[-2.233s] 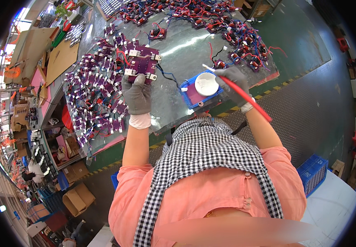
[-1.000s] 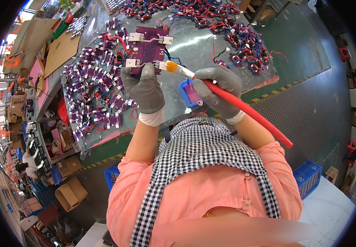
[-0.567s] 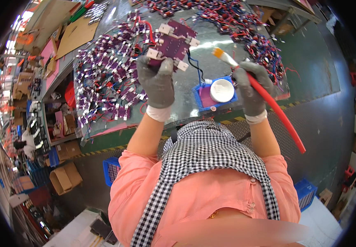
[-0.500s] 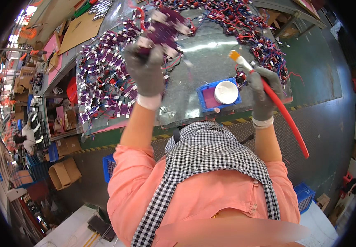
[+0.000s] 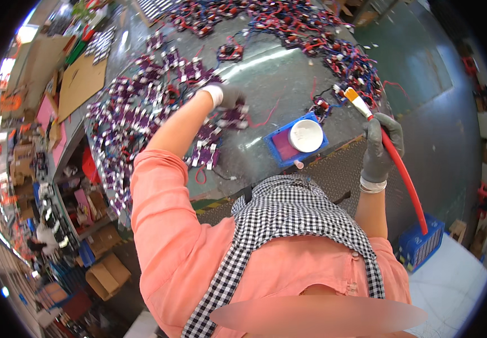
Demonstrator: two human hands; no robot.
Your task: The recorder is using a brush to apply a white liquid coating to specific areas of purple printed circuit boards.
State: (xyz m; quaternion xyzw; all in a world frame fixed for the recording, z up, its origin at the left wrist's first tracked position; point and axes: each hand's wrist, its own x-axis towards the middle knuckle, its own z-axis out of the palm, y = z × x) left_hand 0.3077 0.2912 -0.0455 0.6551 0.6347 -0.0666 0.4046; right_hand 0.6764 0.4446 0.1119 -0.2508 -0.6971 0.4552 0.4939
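My left hand (image 5: 231, 97), in a grey glove with a white cuff, reaches low over the table, right at a purple circuit board (image 5: 234, 117) with white connectors. Its fingers are turned away and blurred, so their grip on the board is hidden. In my right hand (image 5: 382, 143), also gloved in grey, is a paintbrush (image 5: 401, 163) with a long red handle; its pale bristles point up and away from me. Between the hands, near the table's front edge, a blue tray (image 5: 280, 147) holds a white round tub (image 5: 305, 136) with whitish contents.
Many purple boards (image 5: 142, 112) with white connectors spread over the table's left side. More wired boards (image 5: 299, 28) lie along the back and right. A brown cardboard sheet (image 5: 83, 81) is at the far left. A blue crate (image 5: 422, 242) stands to my right, below table height.
My left hand has come down to the table from its raised place with a bunch of purple boards. My right hand and the paintbrush have shifted right and slightly nearer me.
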